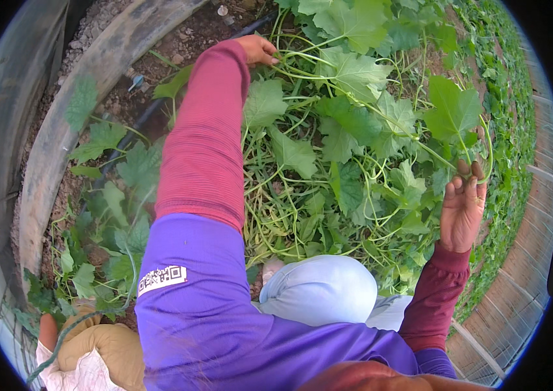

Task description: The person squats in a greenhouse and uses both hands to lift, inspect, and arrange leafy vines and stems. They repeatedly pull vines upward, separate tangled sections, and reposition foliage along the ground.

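My left hand (258, 51), at the end of a maroon sleeve, reaches to the top centre, its fingers closed on the base of leafy vine stems (301, 54). On the right my right hand (464, 203) is raised, palm towards the camera, with a long green vine (403, 131) pinched at its darkened fingertips. A broad leaf (452, 108) and a curled shoot stand just above those fingertips. Between both hands the vine runs over a tangle of lobed leaves, thin stems and grass.
Translucent plastic sheeting (0, 122) curves along the left. A black hose (144, 117) lies on stony soil by a blue-and-white fitting (136, 82). A green rope (64, 337) crosses near another person's tan trousers (103, 342) at lower left. Leafy rows (506, 122) and wire mesh border the right.
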Demonstrator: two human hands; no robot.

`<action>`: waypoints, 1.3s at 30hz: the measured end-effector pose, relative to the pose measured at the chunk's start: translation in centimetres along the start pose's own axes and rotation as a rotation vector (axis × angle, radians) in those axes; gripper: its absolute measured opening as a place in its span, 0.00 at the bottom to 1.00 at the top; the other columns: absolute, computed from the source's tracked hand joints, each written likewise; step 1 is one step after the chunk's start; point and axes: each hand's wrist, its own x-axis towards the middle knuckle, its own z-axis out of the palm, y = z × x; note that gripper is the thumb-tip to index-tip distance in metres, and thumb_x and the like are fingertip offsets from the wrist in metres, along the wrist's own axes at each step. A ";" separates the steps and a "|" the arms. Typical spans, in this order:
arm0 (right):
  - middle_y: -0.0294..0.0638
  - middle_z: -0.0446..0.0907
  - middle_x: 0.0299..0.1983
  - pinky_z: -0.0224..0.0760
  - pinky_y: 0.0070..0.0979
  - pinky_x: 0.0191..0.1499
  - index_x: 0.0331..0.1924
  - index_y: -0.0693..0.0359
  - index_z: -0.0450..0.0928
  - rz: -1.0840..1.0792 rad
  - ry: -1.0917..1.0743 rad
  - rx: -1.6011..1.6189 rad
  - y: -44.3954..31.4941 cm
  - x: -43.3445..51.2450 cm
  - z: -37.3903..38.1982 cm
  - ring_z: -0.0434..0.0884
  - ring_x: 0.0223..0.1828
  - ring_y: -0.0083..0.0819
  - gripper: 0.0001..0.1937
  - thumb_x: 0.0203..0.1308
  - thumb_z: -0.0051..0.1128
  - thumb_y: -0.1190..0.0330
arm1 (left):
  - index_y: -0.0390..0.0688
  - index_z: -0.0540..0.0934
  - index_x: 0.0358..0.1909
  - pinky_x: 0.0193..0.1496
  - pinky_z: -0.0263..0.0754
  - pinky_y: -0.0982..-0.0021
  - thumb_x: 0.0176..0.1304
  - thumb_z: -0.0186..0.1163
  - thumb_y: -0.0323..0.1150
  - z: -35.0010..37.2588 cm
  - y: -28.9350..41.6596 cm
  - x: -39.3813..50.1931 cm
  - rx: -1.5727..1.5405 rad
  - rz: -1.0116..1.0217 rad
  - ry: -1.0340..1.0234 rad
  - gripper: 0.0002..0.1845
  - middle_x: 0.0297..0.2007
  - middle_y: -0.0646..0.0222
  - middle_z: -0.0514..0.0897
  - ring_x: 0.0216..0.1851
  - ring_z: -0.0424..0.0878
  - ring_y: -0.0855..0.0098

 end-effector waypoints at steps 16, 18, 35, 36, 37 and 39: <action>0.50 0.72 0.52 0.74 0.19 0.43 0.57 0.67 0.64 0.007 0.041 0.025 -0.1 0.3 -0.3 0.75 0.40 0.23 0.17 0.67 0.46 0.72 | 0.44 0.78 0.43 0.40 0.73 0.65 0.52 0.62 0.48 6.0 1.2 -3.7 -0.134 0.204 0.639 0.21 0.32 0.64 0.81 0.33 0.79 0.66; 0.50 0.72 0.51 0.74 0.20 0.43 0.57 0.66 0.64 0.001 0.009 0.055 -0.2 0.4 -0.2 0.75 0.40 0.23 0.17 0.67 0.46 0.71 | 0.44 0.76 0.43 0.39 0.73 0.64 0.53 0.62 0.52 7.3 3.2 -4.6 0.009 0.121 0.675 0.24 0.33 0.62 0.81 0.34 0.79 0.65; 0.49 0.72 0.52 0.76 0.19 0.44 0.57 0.66 0.64 0.024 -0.050 0.103 -0.7 0.8 0.3 0.77 0.41 0.24 0.17 0.66 0.46 0.73 | 0.45 0.64 0.57 0.41 0.74 0.55 0.66 0.46 0.32 10.9 1.2 -3.9 0.285 0.279 0.990 0.18 0.45 0.50 0.78 0.40 0.79 0.50; 0.50 0.72 0.52 0.76 0.19 0.45 0.57 0.66 0.64 0.033 -0.047 0.133 -0.5 1.1 -0.1 0.78 0.42 0.24 0.17 0.66 0.46 0.74 | 0.48 0.62 0.61 0.45 0.73 0.55 0.65 0.45 0.29 10.7 1.6 -4.6 0.253 0.146 0.892 0.21 0.48 0.52 0.76 0.42 0.78 0.50; 0.50 0.72 0.53 0.76 0.20 0.46 0.58 0.66 0.64 0.042 -0.047 0.165 -0.1 1.4 -0.7 0.78 0.42 0.25 0.17 0.66 0.46 0.74 | 0.48 0.63 0.60 0.46 0.73 0.55 0.64 0.46 0.28 10.6 1.1 -4.7 0.214 0.117 0.988 0.21 0.48 0.53 0.76 0.42 0.77 0.50; 0.51 0.71 0.54 0.76 0.21 0.49 0.58 0.67 0.63 0.062 -0.037 0.211 0.4 1.7 -1.7 0.78 0.44 0.26 0.17 0.66 0.45 0.75 | 0.48 0.67 0.58 0.48 0.72 0.56 0.61 0.49 0.27 9.9 -0.7 -4.5 0.135 0.054 1.175 0.22 0.49 0.55 0.74 0.44 0.76 0.51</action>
